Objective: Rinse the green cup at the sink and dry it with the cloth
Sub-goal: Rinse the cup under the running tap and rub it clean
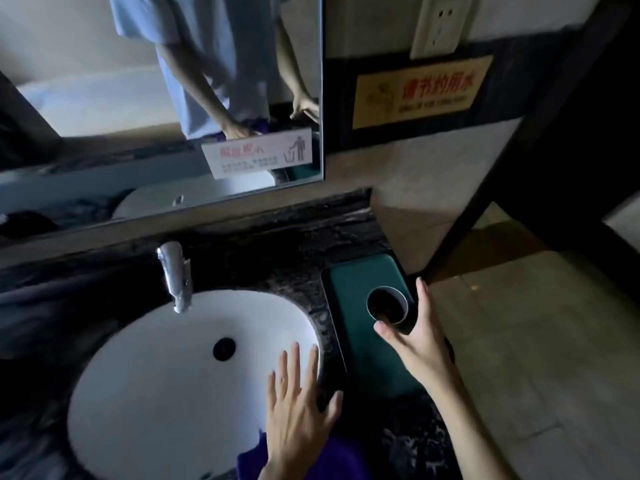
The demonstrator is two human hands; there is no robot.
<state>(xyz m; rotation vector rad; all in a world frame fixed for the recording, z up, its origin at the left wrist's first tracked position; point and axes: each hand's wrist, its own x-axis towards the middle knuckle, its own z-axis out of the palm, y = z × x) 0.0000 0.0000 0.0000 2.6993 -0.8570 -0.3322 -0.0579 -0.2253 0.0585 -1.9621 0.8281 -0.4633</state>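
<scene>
The right hand [414, 336] curves its thumb and fingers around the green cup [389, 308], at centre right of the frame, though whether they touch it cannot be told. The cup stands upright on a dark green tray [353, 299], its pale rim ringing a dark interior. The left hand [299, 403], fingers spread wide and holding nothing, hovers over the white sink [156, 375] edge, above a purple cloth [332, 459] at bottom centre.

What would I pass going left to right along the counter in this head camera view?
Faucet → sink drain hole → left hand over the basin's right edge → green tray → cup on the tray → right hand reaching round the cup.
</scene>
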